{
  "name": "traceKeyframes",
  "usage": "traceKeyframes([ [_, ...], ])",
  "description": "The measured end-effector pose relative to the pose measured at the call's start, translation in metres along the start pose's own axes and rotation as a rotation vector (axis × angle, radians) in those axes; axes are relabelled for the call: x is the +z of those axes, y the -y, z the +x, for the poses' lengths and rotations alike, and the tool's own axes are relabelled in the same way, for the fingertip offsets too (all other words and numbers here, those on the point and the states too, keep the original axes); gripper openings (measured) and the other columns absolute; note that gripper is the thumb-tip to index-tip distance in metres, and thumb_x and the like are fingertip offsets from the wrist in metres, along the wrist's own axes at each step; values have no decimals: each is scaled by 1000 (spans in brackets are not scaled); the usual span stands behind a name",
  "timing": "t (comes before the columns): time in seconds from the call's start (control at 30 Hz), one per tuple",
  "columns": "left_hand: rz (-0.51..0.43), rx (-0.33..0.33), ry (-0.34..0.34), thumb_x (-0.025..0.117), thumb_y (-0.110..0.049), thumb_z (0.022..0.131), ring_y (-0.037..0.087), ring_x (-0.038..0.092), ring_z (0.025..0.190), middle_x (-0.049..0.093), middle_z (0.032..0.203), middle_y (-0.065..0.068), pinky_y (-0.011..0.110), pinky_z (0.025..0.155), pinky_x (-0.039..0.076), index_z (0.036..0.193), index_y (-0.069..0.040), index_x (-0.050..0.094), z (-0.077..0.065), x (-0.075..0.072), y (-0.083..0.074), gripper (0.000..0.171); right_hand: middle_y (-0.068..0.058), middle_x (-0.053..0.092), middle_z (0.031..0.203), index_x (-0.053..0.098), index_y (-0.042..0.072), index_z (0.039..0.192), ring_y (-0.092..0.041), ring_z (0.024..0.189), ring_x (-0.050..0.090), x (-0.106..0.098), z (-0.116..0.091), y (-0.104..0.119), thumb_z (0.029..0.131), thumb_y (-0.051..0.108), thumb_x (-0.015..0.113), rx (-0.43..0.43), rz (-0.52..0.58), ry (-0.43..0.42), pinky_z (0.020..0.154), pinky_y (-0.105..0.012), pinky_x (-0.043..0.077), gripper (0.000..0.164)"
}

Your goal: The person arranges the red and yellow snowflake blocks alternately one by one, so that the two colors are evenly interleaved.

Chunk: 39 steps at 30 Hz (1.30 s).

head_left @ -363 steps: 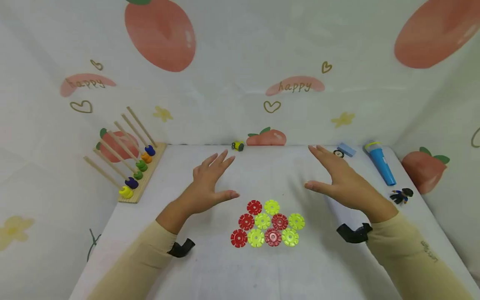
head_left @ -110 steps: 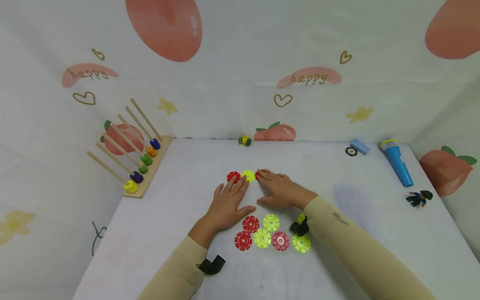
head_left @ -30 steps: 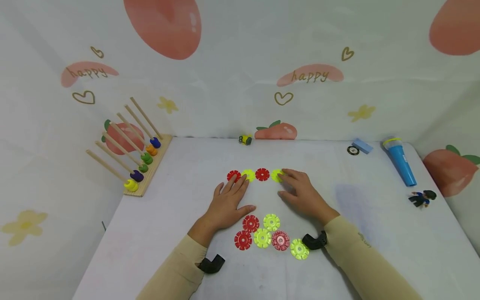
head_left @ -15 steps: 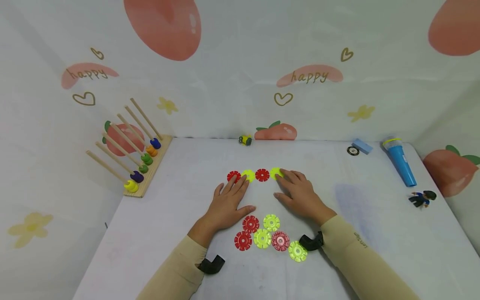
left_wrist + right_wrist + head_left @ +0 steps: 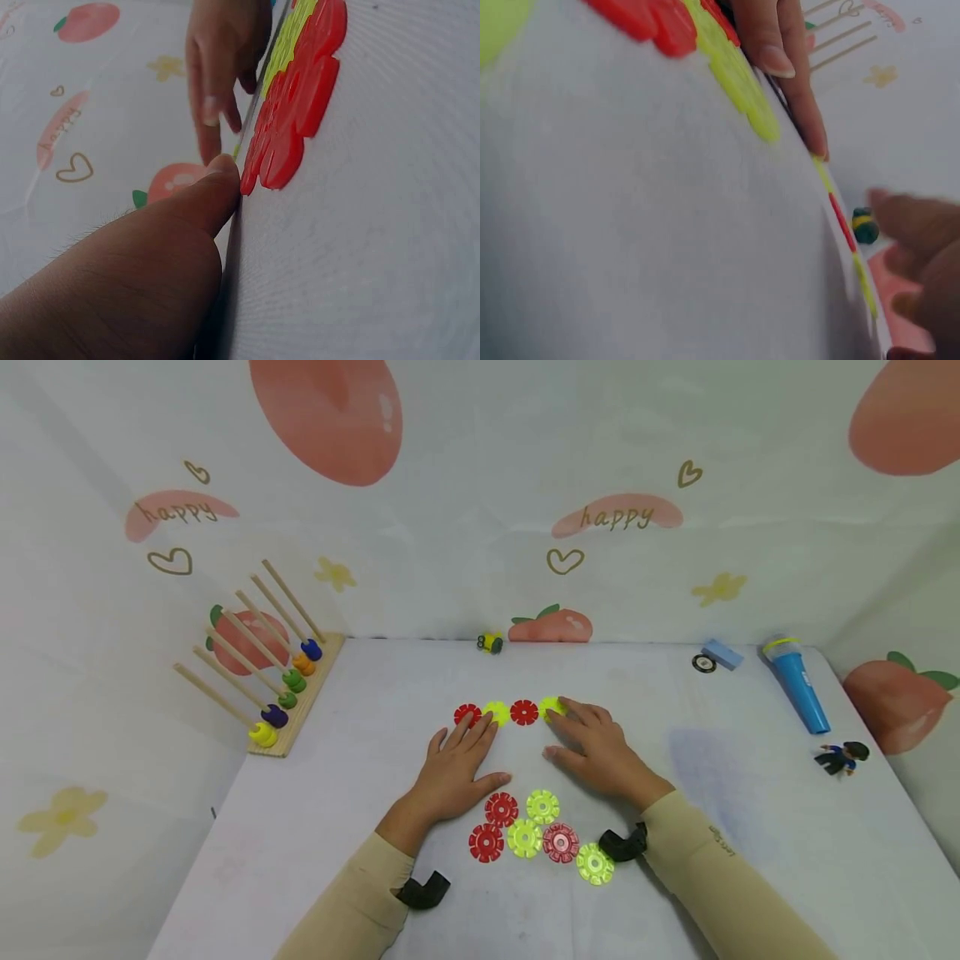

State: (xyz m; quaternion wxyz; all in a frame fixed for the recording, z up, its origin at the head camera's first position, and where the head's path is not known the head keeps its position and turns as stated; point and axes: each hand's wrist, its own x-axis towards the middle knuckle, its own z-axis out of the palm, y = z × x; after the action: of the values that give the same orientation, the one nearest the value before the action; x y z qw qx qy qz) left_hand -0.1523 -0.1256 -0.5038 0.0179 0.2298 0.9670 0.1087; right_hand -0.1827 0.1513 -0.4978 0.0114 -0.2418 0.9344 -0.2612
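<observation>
On the white table in the head view, notched plastic discs form a far row: red (image 5: 463,712), yellow-green (image 5: 492,707), red (image 5: 519,717), yellow-green (image 5: 549,702). My left hand (image 5: 456,774) lies flat, fingers spread, fingertips over the first two discs. Slightly bent fingers of my right hand (image 5: 603,756) touch the right-end yellow-green disc, partly covering it; the thumb stands apart. Nearer me lie several more discs, among them a red disc (image 5: 495,814) and a yellow-green disc (image 5: 588,872) beside the black wrist piece. In the left wrist view, my left thumb (image 5: 202,199) shows before red discs (image 5: 319,90).
A wooden peg abacus (image 5: 300,710) with coloured beads stands at the left. Along the back sits a small yellow-green toy (image 5: 491,642). To the right lie a blue block (image 5: 722,653), a black-and-white ring (image 5: 704,663), a blue toy microphone (image 5: 798,689) and a small figure (image 5: 842,758).
Four discs have gone from the near cluster into the far row. Over the last second my right hand slid the end yellow-green disc slightly left; the near-right disc shifted left too. Left hand stayed.
</observation>
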Motion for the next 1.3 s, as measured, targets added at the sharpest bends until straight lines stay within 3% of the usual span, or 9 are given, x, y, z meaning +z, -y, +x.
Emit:
traceKeyframes([
  [0.2, -3, -7, 15, 39, -72, 87, 25, 3, 144, 11, 159, -2, 56, 108, 7, 154, -19, 21, -1, 1, 1, 88, 2, 32, 150, 39, 28, 147, -30, 132, 32, -32, -14, 9, 97, 42, 54, 46, 418, -33, 94, -54, 39, 54],
  [0.4, -14, -7, 15, 41, -71, 87, 24, 4, 144, 11, 159, -2, 56, 108, 7, 154, -19, 20, -1, 1, 2, 87, -11, 42, 141, 35, 19, 148, -43, 119, 46, -64, -47, 21, 104, 19, 34, -45, 905, 9, 90, -47, 44, 44],
  [0.53, -17, -4, 9, 42, -71, 87, 24, 4, 144, 12, 159, -2, 57, 108, 8, 154, -19, 20, -1, 2, 4, 87, -26, 37, 139, 26, 6, 150, -49, 116, 43, -71, -71, 25, 103, 20, 26, -97, 1104, 46, 88, -43, 43, 49],
  [0.6, -21, -6, 10, 42, -71, 87, 24, 3, 144, 11, 159, -2, 57, 108, 7, 154, -19, 20, -1, 2, 4, 88, -29, 36, 138, 23, 3, 150, -48, 116, 43, -68, -83, 25, 103, 20, 27, -98, 1126, 47, 87, -42, 44, 50],
  [0.8, -22, -13, 17, 40, -72, 86, 23, 1, 144, 10, 159, -3, 56, 108, 5, 154, -19, 19, -1, 3, 5, 88, -26, 43, 134, 31, 5, 147, -47, 112, 46, -38, -108, 29, 98, 4, 47, -31, 1023, 84, 86, -40, 47, 51],
  [0.93, -9, -16, 19, 36, -73, 86, 23, 0, 144, 8, 160, -4, 56, 108, 5, 154, -21, 18, -1, 4, 5, 88, -10, 54, 127, 45, 13, 140, -30, 108, 54, -12, -115, 40, 91, 17, 67, 30, 788, 140, 85, -33, 48, 54],
  [1.1, -6, -13, 13, 36, -73, 87, 23, 1, 144, 9, 160, -4, 56, 108, 5, 154, -21, 19, -1, 4, 4, 87, 11, 50, 117, 60, 24, 125, -9, 107, 48, 9, -116, 53, 80, 37, 78, -19, 381, 106, 90, -31, 44, 50],
  [1.2, -19, -7, 13, 37, -72, 87, 23, 1, 144, 9, 159, -3, 56, 108, 4, 154, -20, 19, 0, 3, 3, 87, 13, 47, 111, 64, 26, 116, -8, 105, 41, 12, -117, 58, 78, 32, 81, -38, 259, 70, 87, -31, 44, 42],
  [1.3, -22, -5, 14, 38, -73, 86, 23, 1, 144, 9, 160, -3, 56, 108, 4, 154, -20, 19, -1, 2, 2, 88, 15, 48, 109, 63, 25, 112, -8, 103, 41, 11, -116, 62, 77, 25, 82, -49, 237, 69, 84, -30, 45, 41],
])
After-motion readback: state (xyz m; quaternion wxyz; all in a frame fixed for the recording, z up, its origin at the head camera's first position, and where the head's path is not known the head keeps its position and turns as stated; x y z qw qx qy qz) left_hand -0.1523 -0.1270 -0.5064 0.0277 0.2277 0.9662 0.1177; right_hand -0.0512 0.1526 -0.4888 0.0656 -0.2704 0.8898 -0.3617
